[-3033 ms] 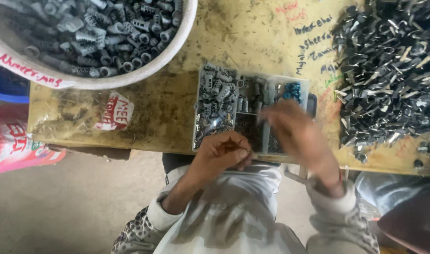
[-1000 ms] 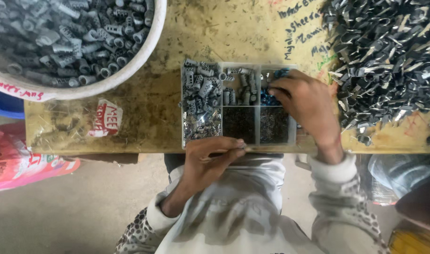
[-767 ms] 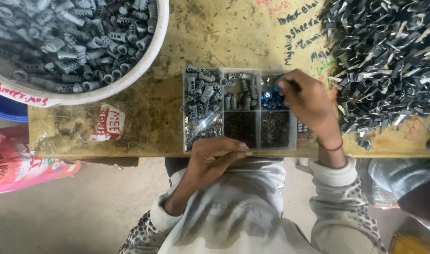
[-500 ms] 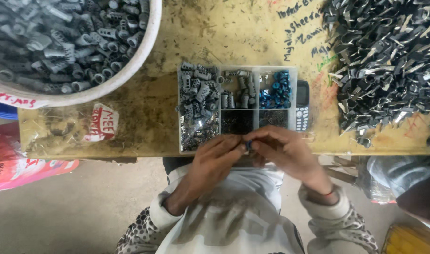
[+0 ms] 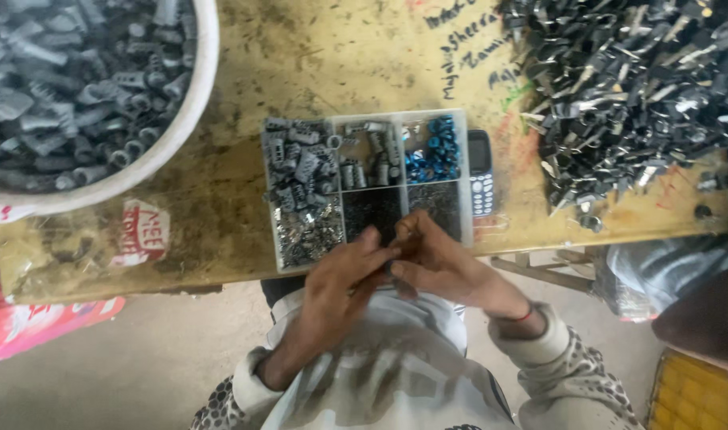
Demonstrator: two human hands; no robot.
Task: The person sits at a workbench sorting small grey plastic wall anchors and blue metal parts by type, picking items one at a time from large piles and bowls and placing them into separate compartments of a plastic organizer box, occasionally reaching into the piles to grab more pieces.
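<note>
Meeting at the near edge of the compartment box [image 5: 300,239], your left hand [image 5: 344,279] and right hand [image 5: 435,267] pinch together; the held item is too small to identify.

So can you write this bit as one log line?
left hand + right hand: fingers together on small part, unclear | over box edge | bowl left | phone right
</note>
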